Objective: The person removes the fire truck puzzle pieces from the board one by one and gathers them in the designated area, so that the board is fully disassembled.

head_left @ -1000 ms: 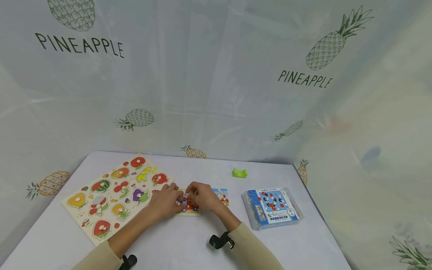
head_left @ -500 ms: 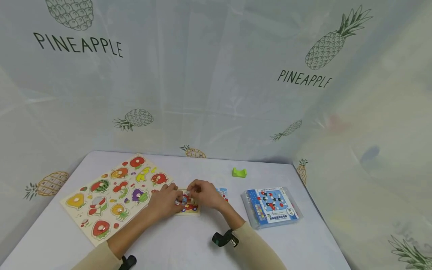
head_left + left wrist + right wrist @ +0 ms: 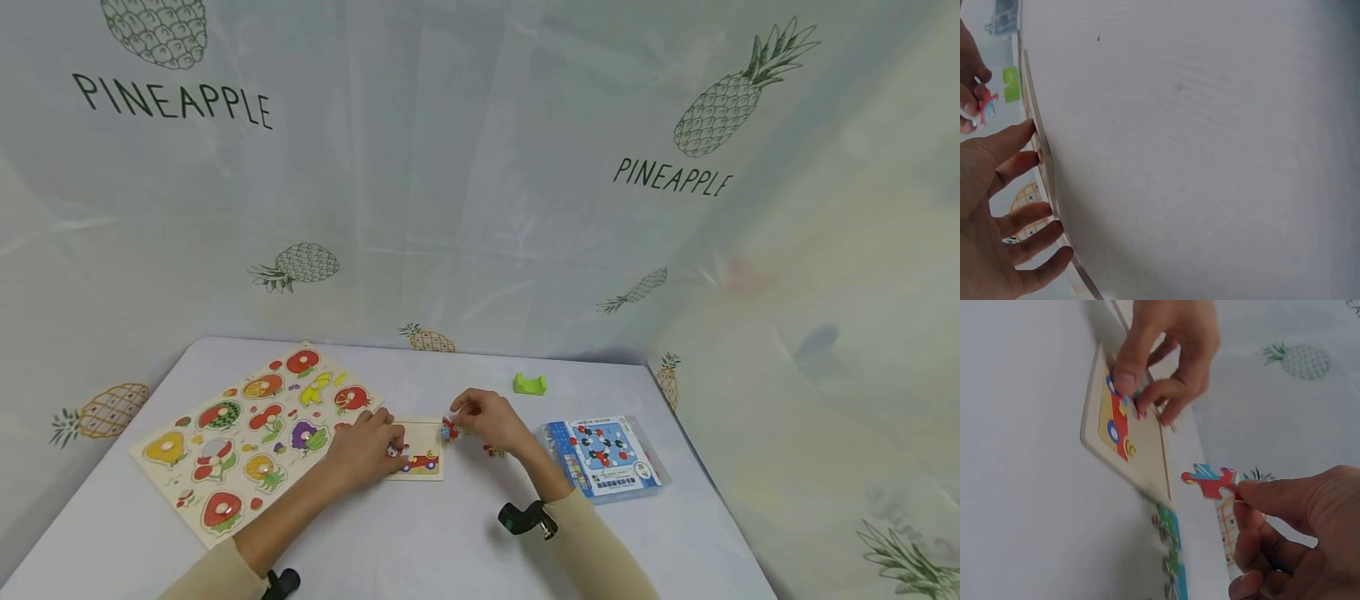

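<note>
My right hand [image 3: 491,421] pinches a red and blue jigsaw piece [image 3: 1211,482] between thumb and fingers, held up just right of a small wooden puzzle board [image 3: 426,429]. My left hand [image 3: 363,450] rests on the board's left part, its thumb and fingertips on pieces there. The left wrist view shows its fingers [image 3: 1041,240] mostly extended along the board's edge. A strip of joined pieces with blue wheels [image 3: 1114,431] lies along the board's near side, while the rest of the tray shows bare wood. Beneath the right hand lie loose jigsaw pieces [image 3: 1175,550], partly hidden.
A large fruit puzzle board [image 3: 247,433] lies at the left, reaching up to the left hand. Behind the right hand sits a green plastic piece [image 3: 529,384]. A clear case with a blue and white label [image 3: 611,454] lies at the right. A pineapple-print curtain [image 3: 465,167] hangs behind.
My right hand has moved right, off the small board, carrying the red and blue jigsaw piece away from it. More bare wood shows in the tray. My left hand has stayed in place.
</note>
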